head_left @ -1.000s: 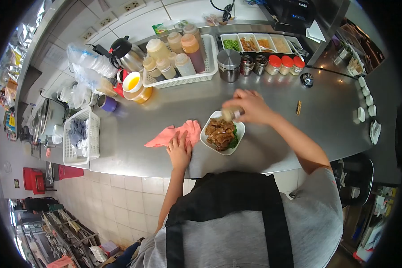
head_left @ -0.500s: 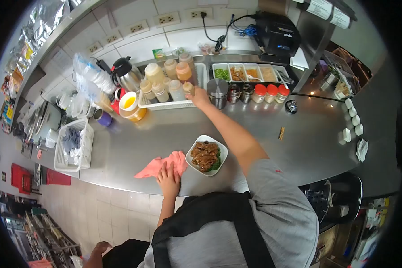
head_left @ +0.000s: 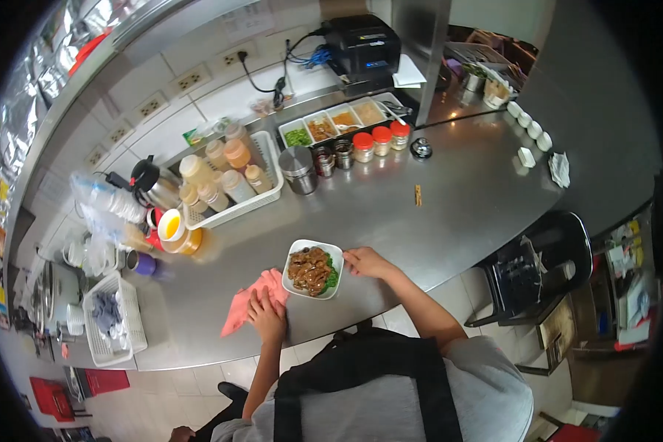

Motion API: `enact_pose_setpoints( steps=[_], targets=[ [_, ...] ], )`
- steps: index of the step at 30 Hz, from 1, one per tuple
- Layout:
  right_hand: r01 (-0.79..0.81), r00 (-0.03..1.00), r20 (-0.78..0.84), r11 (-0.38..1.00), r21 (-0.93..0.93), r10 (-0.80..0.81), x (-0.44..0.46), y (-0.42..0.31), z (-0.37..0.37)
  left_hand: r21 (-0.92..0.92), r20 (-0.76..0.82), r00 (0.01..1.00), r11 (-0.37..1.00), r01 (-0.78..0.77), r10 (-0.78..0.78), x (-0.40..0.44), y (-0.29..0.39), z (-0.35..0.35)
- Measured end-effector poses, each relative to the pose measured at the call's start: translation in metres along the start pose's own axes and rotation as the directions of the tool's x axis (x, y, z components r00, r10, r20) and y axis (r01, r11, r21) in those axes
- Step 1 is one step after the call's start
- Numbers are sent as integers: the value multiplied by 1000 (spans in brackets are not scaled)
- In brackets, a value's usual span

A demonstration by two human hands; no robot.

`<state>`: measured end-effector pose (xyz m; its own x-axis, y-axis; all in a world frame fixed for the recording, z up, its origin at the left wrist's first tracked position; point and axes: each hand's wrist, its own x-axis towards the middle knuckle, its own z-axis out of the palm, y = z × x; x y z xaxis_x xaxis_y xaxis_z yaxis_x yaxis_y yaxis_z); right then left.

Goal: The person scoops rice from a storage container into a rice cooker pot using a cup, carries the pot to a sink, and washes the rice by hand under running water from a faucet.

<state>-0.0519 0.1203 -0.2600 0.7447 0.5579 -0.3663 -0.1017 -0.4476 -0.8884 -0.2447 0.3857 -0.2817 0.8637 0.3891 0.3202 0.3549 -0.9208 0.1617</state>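
A white square bowl point(head_left: 290, 288) with brown glazed meat point(head_left: 309, 270) and green vegetables point(head_left: 332, 278) stands on the steel counter. My right hand point(head_left: 366, 262) is at the bowl's right edge, its fingers closed on the rim. Left of the bowl lies a crumpled pink cloth point(head_left: 237, 313), and my left hand point(head_left: 266, 317) rests flat on it with fingers spread. Beyond them, a white basket point(head_left: 237, 212) holds several squeeze bottles, with a small tan-filled bottle point(head_left: 258, 179) at its right end.
Red-lidded jars point(head_left: 381, 140), a steel canister point(head_left: 298, 169) and a topping tray point(head_left: 339, 123) line the back. A bell point(head_left: 421, 148) stands right of them. At left are an orange container point(head_left: 187, 242), a purple cup point(head_left: 143, 263) and a basket of cloths point(head_left: 131, 335). Another person's shoe point(head_left: 233, 391) shows below.
The small bottle went from my right hand over the bowl into the basket. My right hand has since come back to the bowl's edge. The camera view has shifted and turned.
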Motion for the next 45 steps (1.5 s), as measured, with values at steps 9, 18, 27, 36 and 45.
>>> enact_pose_setpoints(
  steps=[9,18,27,36,45],
  targets=[
    [127,982,-154,988,90,-112,10,-7,20,93,-27,998,994,58,-56,13,23,27],
    [106,993,-81,971,214,-90,17,20,-65,209,41,967,949,238,-251,3,83,23],
    [70,818,-479,881,-467,-319,23,79,-240,-328,-112,921,888,321,-374,-1,233,25],
    [142,985,-132,944,299,-107,14,87,-333,-792,268,823,372,485,-501,10,281,53],
    [232,808,-450,908,-349,-379,127,111,-511,-739,449,763,288,610,-464,28,298,39]
  ],
)
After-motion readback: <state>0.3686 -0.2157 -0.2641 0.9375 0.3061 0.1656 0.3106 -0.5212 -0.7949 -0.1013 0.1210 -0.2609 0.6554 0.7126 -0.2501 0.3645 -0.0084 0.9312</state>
